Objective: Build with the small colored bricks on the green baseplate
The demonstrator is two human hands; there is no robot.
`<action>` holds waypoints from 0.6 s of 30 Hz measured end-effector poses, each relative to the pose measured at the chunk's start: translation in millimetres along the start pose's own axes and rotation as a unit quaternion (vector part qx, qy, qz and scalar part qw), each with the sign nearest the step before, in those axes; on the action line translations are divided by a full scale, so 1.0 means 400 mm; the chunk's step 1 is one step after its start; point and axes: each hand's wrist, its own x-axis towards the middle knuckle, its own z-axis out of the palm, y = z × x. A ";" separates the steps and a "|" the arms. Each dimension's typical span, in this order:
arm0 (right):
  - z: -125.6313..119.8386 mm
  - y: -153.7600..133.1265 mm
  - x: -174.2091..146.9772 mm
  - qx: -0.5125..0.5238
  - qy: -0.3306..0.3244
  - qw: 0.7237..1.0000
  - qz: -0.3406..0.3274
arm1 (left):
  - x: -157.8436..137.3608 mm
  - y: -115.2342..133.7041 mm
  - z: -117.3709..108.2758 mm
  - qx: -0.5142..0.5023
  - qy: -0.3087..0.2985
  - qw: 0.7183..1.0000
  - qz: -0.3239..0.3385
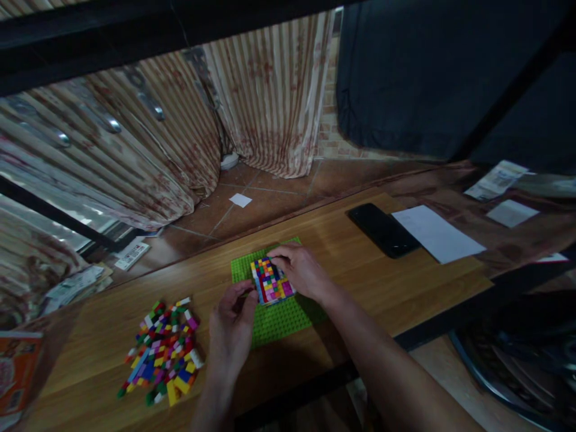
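A low rectangular build of small multicoloured toy bricks sits on a green studded baseplate on the table. My left hand is at the build's left side, its curled fingertips and thumb against that edge. From the right, my right hand reaches over the build's upper right part, fingers bent together and touching its top. Whatever lies under those fingertips is hidden. A loose heap of mixed toy bricks lies left of the baseplate.
The wooden table bears a black phone and a white paper sheet at the right. Striped curtains hang beyond the tiled floor. An orange package is at the far left. A dark table frame runs along the near edge.
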 end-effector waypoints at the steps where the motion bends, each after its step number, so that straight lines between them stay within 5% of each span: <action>1: 0.001 0.001 0.001 0.004 -0.001 1.000 0.010 | -0.001 0.001 0.001 0.001 -0.002 1.000 0.002; 18: 0.016 0.018 0.003 0.150 -0.002 0.985 0.091 | -0.009 -0.010 0.006 0.004 -0.021 0.999 0.027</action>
